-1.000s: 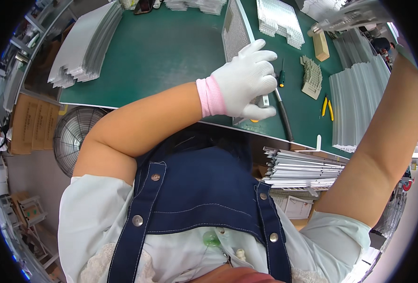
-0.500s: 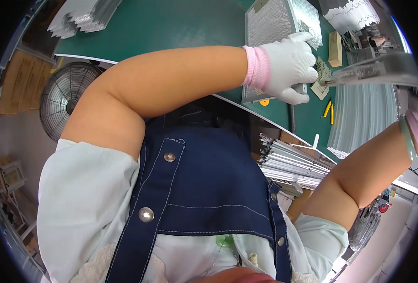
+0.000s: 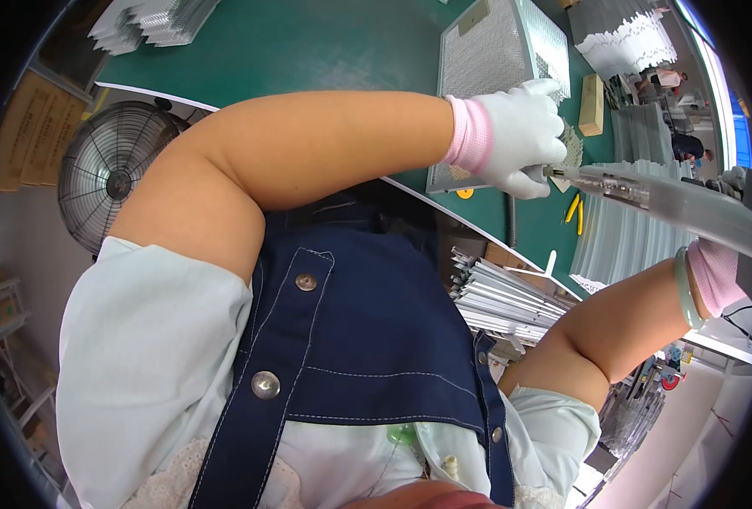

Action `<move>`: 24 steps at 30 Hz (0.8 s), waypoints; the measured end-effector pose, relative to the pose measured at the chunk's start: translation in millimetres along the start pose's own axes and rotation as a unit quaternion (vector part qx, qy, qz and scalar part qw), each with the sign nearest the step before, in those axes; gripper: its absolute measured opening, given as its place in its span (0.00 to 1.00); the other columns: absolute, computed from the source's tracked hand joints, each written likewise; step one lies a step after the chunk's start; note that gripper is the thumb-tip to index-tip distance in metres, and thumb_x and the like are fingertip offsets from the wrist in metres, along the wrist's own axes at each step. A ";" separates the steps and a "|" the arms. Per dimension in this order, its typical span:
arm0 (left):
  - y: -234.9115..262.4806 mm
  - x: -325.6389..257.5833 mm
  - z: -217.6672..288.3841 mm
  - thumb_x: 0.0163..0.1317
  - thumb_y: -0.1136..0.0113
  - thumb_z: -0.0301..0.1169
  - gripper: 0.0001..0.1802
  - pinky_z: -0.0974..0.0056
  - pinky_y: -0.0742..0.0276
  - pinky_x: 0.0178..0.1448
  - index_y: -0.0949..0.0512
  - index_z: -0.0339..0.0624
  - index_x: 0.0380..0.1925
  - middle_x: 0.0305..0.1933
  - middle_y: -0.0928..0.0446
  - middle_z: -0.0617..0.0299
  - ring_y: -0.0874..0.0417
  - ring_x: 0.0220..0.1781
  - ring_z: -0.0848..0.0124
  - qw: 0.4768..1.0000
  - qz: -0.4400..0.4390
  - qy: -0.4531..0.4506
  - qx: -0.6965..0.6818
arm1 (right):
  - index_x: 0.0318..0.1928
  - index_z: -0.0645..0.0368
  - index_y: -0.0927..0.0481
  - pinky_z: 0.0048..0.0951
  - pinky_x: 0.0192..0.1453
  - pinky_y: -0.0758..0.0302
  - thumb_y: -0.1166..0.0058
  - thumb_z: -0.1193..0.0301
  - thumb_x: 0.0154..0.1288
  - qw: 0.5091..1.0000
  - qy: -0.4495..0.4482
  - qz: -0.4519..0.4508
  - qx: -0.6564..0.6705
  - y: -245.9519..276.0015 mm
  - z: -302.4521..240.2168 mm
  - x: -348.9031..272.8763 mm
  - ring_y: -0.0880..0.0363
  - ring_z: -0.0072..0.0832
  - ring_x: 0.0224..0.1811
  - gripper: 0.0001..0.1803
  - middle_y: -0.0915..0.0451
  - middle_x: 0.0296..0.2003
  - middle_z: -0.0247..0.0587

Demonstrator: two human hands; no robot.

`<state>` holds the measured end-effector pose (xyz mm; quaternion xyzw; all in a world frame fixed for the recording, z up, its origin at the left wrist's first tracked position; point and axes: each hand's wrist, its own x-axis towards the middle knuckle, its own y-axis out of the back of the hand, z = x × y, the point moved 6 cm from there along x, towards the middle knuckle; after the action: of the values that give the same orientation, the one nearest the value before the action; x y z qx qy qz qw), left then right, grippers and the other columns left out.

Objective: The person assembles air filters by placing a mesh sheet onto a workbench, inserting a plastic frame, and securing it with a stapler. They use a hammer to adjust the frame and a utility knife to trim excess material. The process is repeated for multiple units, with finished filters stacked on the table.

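My left hand [image 3: 520, 140], in a white glove with a pink cuff, grips the near right edge of a metal-framed mesh panel [image 3: 482, 64] on the green table. Its fingers curl around the frame, one stretched along the top. A grey rivet gun [image 3: 673, 199] reaches in from the right, its narrow metal nose at the frame edge by my left thumb. My right hand is hidden at the far right behind the gun's handle; its pink cuff [image 3: 715, 276] and a pale green bangle show. Beige small parts [image 3: 573, 148] lie just beyond my left fingers.
Yellow-handled pliers [image 3: 573, 212] and a wooden block [image 3: 591, 106] lie on the table [image 3: 333, 51]. Stacks of corrugated sheets [image 3: 622, 216] stand at right and far left. Metal strips [image 3: 503, 288] sit below the edge; a fan [image 3: 117, 182] and cardboard boxes [image 3: 24, 136] are left. People work in the background.
The rivet gun's nose has come left and down to the frame edge beside my left hand. My right wrist has moved left and lower, while my left hand keeps its grip.
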<state>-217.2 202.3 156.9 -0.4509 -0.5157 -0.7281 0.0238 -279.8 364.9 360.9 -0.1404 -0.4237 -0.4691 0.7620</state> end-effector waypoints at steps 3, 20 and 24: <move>-2.1 0.0 -0.5 0.50 0.40 0.48 0.20 0.57 0.34 0.53 0.24 0.44 0.13 0.14 0.30 0.57 0.25 0.25 0.57 1.000 0.016 0.004 -0.013 | 0.41 0.61 0.22 0.32 0.48 0.24 0.46 0.68 0.67 0.995 -0.055 0.005 0.079 0.5 11.8 -2.7 0.22 0.31 0.40 0.09 0.21 0.39 0.42; -12.1 0.8 -1.7 0.53 0.38 0.49 0.19 0.40 0.45 0.74 0.20 0.44 0.21 0.24 0.29 0.56 0.24 0.34 0.55 0.999 0.010 -0.007 -0.048 | 0.50 0.70 0.25 0.38 0.58 0.24 0.52 0.71 0.70 0.575 -0.539 -0.082 0.610 -110.0 15.3 -62.1 0.22 0.38 0.49 0.15 0.21 0.45 0.48; -7.7 -3.9 -1.6 0.52 0.41 0.49 0.18 0.53 0.35 0.59 0.21 0.48 0.18 0.19 0.27 0.56 0.22 0.28 0.57 0.995 0.092 -0.023 0.023 | 0.52 0.67 0.23 0.41 0.57 0.22 0.53 0.68 0.72 0.467 -0.686 0.075 0.553 -65.0 -33.7 -37.4 0.19 0.39 0.49 0.17 0.19 0.47 0.47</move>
<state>-219.7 203.0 148.5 -0.5128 -0.4891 -0.6999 0.0890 -324.1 332.7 299.7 0.0017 -0.9695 0.1687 0.1780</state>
